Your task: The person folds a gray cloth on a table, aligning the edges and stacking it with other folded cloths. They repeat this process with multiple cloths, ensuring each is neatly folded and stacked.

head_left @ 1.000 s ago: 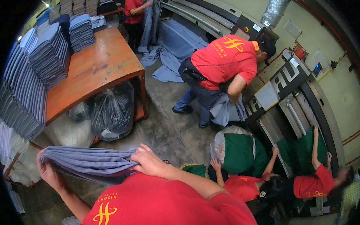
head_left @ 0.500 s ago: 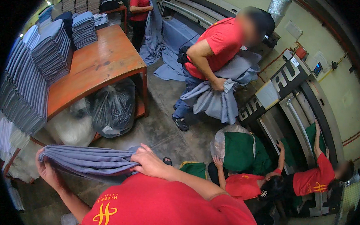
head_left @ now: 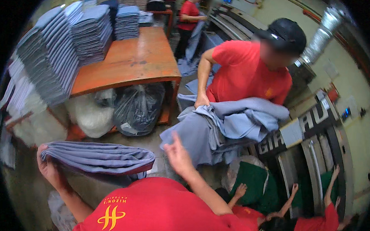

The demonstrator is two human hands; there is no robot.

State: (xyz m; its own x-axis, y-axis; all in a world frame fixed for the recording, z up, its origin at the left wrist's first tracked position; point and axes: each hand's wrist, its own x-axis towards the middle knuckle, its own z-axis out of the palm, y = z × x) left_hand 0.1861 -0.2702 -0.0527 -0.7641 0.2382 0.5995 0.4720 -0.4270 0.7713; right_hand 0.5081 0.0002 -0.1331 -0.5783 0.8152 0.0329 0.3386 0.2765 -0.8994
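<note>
A long, folded grey-blue cloth [head_left: 101,157] stretches in front of my chest, its layers bunched into lengthwise pleats and a maroon strip showing along its lower edge. My left hand [head_left: 49,169] is closed around its left end. The right end lies near my body without a hand on it. To the right, my right hand [head_left: 178,157] is raised with its fingers extended and nothing in it. It overlaps the hanging edge of a loose bundle of grey-blue cloth [head_left: 239,118] in a co-worker's arms; whether it touches that cloth I cannot tell.
An orange table [head_left: 131,62] at the far left bears several tall stacks of folded cloth [head_left: 89,33], with a black plastic bag [head_left: 138,111] beneath. The co-worker [head_left: 250,73] stands close ahead. Two people at the lower right reach toward a large machine [head_left: 313,135] near green cloth [head_left: 250,179].
My right hand has let go of the folded cloth and moved right. The co-worker has come closer with the loose bundle. My view has shifted, while my left hand keeps its hold.
</note>
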